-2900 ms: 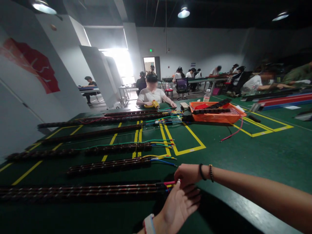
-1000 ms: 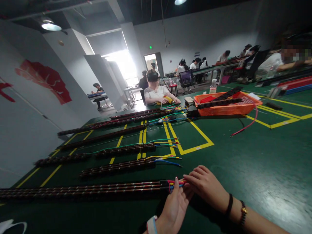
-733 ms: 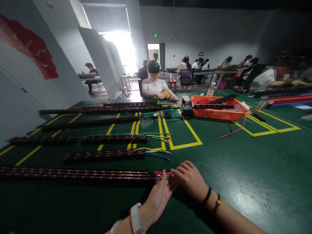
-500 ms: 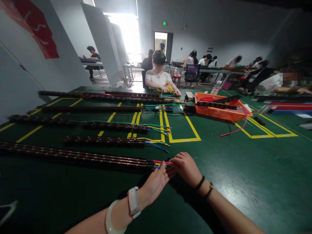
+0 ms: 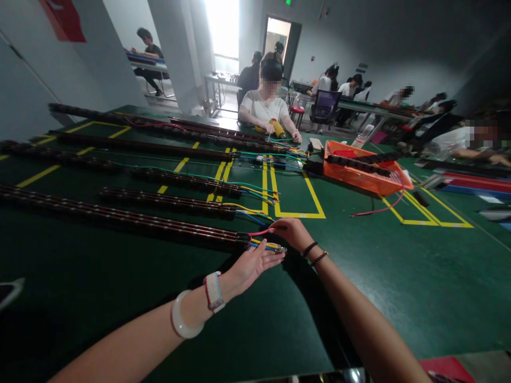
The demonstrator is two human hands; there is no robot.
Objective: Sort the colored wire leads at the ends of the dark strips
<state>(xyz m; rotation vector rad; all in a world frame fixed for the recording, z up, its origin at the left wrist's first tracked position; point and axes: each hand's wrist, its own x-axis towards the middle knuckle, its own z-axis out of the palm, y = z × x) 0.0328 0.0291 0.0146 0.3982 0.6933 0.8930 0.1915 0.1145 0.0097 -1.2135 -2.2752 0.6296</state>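
A long black cable chain (image 5: pixel 131 220) lies across the green table (image 5: pixel 399 276), with coloured wires (image 5: pixel 265 244) sticking out of its right end. My left hand (image 5: pixel 253 264) lies with its fingers stretched out under and beside the yellow and blue wire ends. My right hand (image 5: pixel 288 232) is closed in a pinch on the red wire (image 5: pixel 258 233) just past the chain's end. A white bangle and a watch band sit on my left wrist; dark bead bracelets are on my right.
Several more cable chains (image 5: pixel 167 199) with wires lie in rows further back, between yellow tape lines (image 5: pixel 293 214). An orange basket (image 5: pixel 365 175) holds chain pieces, a loose red wire (image 5: pixel 375 209) beside it. A person (image 5: pixel 268 103) sits opposite; others work at far tables.
The view has tipped down and my arms reach further out. My right hand has lifted the red wire away from the bundle; my left hand stays flat by the other wires.
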